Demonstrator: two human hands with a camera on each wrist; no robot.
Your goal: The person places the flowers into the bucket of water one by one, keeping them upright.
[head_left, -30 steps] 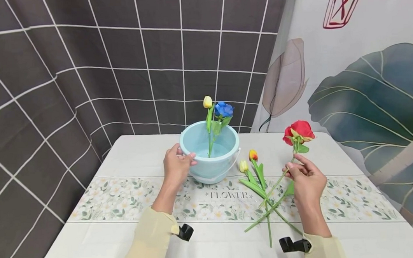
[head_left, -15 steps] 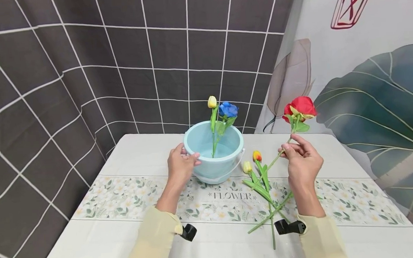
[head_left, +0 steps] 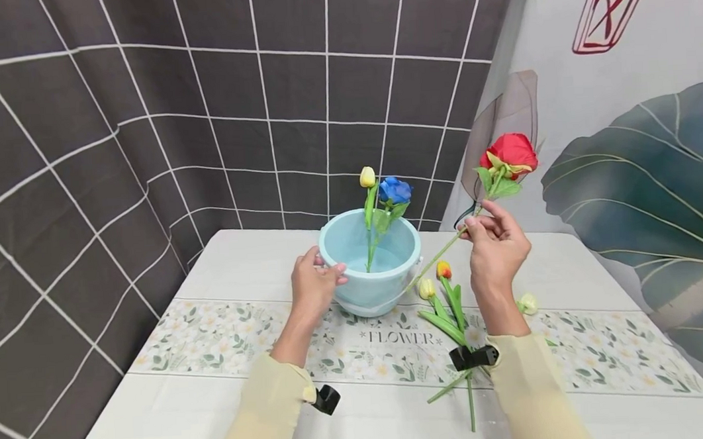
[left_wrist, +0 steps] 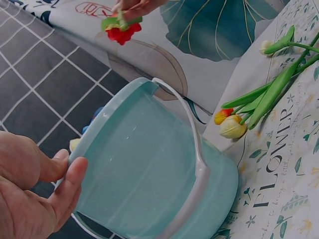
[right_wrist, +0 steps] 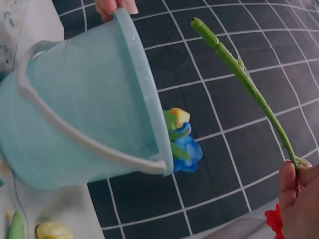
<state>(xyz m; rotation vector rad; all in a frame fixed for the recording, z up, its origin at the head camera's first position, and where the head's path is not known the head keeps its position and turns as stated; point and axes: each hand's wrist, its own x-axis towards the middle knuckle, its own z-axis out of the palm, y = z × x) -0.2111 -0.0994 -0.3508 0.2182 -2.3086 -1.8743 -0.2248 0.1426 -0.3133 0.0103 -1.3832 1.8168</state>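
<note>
My left hand (head_left: 313, 286) grips the near-left rim of a light-blue bucket (head_left: 367, 298), thumb on the rim. The bucket stands upright with a yellow tulip (head_left: 368, 177) and a blue rose (head_left: 395, 190) in it. To its right, my right hand (head_left: 498, 251) pinches the stem of a red rose (head_left: 510, 153) just below the leaves. The rose is tilted, its bloom up to the right. In the right wrist view, the bare stem (right_wrist: 244, 77) runs out from my fingers, its cut end apart from the bucket rim.
A yellow tulip (head_left: 427, 288) and an orange-red tulip (head_left: 443, 270) lie on the table right of the bucket, stems crossed. A pale flower (head_left: 527, 304) lies partly behind my right wrist. A floral "FLOWER" band (head_left: 214, 333) crosses the tabletop; a dark grid backdrop (head_left: 291, 83) hangs behind.
My right hand has lifted the red rose up and leftward, so its stem has left the other stems and nears the bucket. My left hand stays on the bucket rim. The view has shifted slightly.
</note>
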